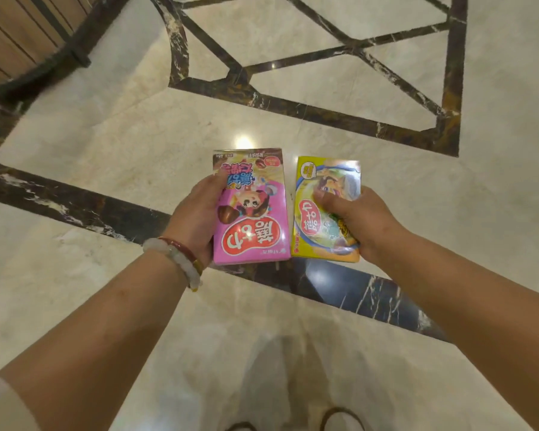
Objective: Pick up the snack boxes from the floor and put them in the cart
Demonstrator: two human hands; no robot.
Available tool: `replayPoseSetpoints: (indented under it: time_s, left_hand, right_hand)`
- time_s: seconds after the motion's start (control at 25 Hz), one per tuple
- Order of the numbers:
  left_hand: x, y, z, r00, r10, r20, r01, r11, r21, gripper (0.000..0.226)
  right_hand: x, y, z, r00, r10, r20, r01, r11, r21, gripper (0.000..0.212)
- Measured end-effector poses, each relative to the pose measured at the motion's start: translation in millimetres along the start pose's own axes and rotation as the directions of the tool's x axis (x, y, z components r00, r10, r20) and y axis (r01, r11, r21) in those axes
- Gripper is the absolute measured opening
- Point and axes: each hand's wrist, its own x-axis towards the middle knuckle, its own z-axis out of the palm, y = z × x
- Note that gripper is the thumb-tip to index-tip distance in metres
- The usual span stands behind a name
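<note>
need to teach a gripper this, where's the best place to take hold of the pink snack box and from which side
Grip the pink snack box across its narrow width, around the middle of its long edges, coming from its outer left side as the left hand does now. It is a flat, tall rectangle, so the long edges give parallel faces, and the yellow snack box in the right hand crowds its other side.

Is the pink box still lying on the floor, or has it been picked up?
Picked up. The left hand grips the pink box along its edge, above the marble floor.
</note>
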Motion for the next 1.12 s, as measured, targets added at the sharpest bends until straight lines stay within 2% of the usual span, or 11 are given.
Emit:
replayPoseSetpoints:
  time_s: [0.08, 0.16, 0.28, 0.36, 0.52, 0.68, 0.76, 0.88, 1.12]
  left_hand:
    - [-43, 43, 12, 0.998, 0.057, 0.030, -0.058, 0.998, 0.037, 0.040]
    - [-92, 91, 27, 0.993, 0.104, 0.046, -0.106, 0.993, 0.041, 0.046]
    - [-171, 173, 52, 0.987, 0.134, 0.087, -0.138, 0.990, 0.038, 0.050]
    - [-224, 233, 70, 0.979, 0.155, 0.129, -0.162, 0.986, 0.042, 0.043]
    - [-324, 336, 101, 0.960, 0.247, 0.131, -0.249, 0.969, -0.003, 0.018]
    - [-412, 412, 135, 0.924, 0.333, 0.187, -0.336, 0.942, -0.017, 0.027]
    - [-446, 450, 157, 0.897, 0.392, 0.205, -0.396, 0.918, -0.025, 0.024]
    - [-479, 503, 192, 0.847, 0.466, 0.257, -0.472, 0.880, -0.039, 0.023]
    - [-505, 559, 264, 0.739, 0.516, 0.434, -0.559, 0.829, -0.034, 0.033]
  right_hand:
    - [-39, -50, -3, 1.000, 0.003, -0.010, -0.004, 1.000, -0.016, 0.025]
    - [-85, -108, -11, 0.999, -0.002, -0.035, 0.001, 1.000, -0.030, 0.033]
    - [-157, -206, -22, 0.998, -0.039, -0.053, 0.039, 0.999, -0.015, 0.027]
    - [-202, -269, -26, 0.995, -0.084, -0.058, 0.083, 0.996, -0.015, 0.026]
    - [-278, -388, -28, 0.980, -0.189, -0.057, 0.188, 0.982, -0.025, 0.053]
    - [-358, -500, -36, 0.954, -0.300, -0.020, 0.298, 0.952, -0.070, 0.041]
    - [-390, -548, -47, 0.932, -0.362, -0.019, 0.356, 0.925, -0.131, 0.045]
    - [-433, -613, -67, 0.891, -0.453, -0.043, 0.439, 0.880, -0.181, 0.032]
    - [-491, -672, -120, 0.817, -0.537, -0.211, 0.506, 0.843, -0.183, 0.029]
